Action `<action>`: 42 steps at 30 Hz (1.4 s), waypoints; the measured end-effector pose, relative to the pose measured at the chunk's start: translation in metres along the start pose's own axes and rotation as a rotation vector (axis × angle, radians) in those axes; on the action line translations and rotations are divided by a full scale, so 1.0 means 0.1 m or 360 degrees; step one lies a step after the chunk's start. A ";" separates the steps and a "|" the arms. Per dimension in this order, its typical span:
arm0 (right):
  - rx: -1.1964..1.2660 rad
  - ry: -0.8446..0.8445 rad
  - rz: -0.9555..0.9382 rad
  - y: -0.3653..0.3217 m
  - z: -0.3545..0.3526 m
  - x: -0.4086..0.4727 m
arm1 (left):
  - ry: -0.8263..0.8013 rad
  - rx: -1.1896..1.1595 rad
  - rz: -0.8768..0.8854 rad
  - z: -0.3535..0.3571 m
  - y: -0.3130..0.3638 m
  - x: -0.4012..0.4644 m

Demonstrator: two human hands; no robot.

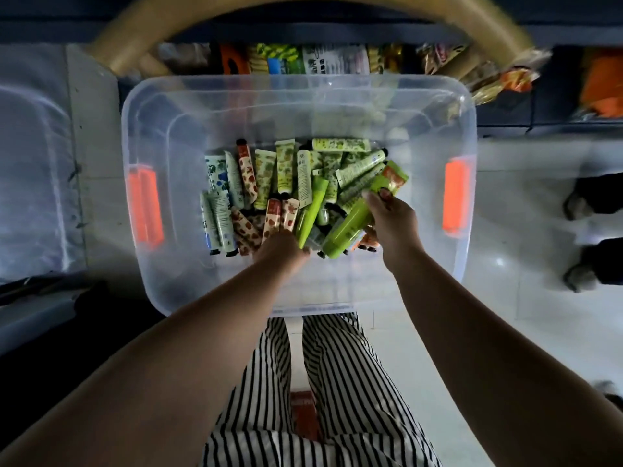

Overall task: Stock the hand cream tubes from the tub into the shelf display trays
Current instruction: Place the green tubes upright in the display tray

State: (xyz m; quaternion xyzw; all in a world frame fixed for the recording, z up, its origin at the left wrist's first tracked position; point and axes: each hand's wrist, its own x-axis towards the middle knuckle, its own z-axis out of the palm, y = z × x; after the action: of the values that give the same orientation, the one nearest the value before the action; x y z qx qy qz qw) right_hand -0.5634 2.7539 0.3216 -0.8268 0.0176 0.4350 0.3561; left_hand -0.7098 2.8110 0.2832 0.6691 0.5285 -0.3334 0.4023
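Both hands [337, 230] among tubes [269, 176]

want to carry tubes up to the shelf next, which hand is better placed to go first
Probably right: the right hand already grips several green tubes, lifted above the pile. The left hand is down among the tubes in the tub.

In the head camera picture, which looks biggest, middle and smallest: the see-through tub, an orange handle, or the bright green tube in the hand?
1. Clear tub, by far.
2. Orange handle.
3. Bright green tube held in the right hand; it looks similar to the handle, so their order is unsure.
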 end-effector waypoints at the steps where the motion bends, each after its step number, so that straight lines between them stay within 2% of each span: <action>1: 0.0087 -0.0036 0.0021 0.00 -0.03 -0.01 | -0.0002 0.0077 0.0010 0.05 0.03 0.03; 5: 0.0222 -0.0152 0.0072 0.04 -0.09 -0.04 | 0.0150 0.0554 0.0003 0.13 0.11 0.16; 8: 0.0263 -0.0195 0.0067 0.04 -0.11 -0.08 | 0.0205 0.0678 0.0069 0.12 0.11 0.23; 14: 0.0358 -0.0291 -0.0014 -0.07 -0.19 -0.25 | 0.0404 0.0204 0.0125 -0.21 0.02 -0.08; 17: 0.0351 -0.0392 -0.0049 -0.19 -0.28 -0.35 | 0.0447 -0.0110 0.0249 -0.50 -0.09 -0.26; 24: 0.0550 -0.0570 -0.0033 -0.61 -0.47 -0.62 | 0.0779 -0.0254 0.0588 -1.17 -0.04 -0.72; 30: 0.0713 -0.0555 -0.0163 -1.01 -0.58 -1.06 | 0.0499 -0.1174 0.0900 -1.71 0.10 -1.36; 35: 0.0936 -0.0591 -0.0361 -1.44 -0.71 -1.59 | 0.0285 -0.2275 0.1119 -2.11 0.34 -1.81; 39: 0.1054 -0.0628 -0.0491 -1.68 -0.81 -1.98 | 0.0192 -0.2820 0.0926 -2.38 0.53 -2.25; 42: 0.1096 -0.0619 -0.0511 -1.78 -0.86 -2.20 | 0.0191 -0.2709 0.0678 -2.49 0.58 -2.43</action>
State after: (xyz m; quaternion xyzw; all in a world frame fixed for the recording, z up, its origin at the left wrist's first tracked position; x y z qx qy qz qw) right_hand -0.5789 2.7731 0.6160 -0.5543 -0.0347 0.4907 0.6714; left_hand -0.7012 2.9188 0.6187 0.2429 0.4817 0.2916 0.7899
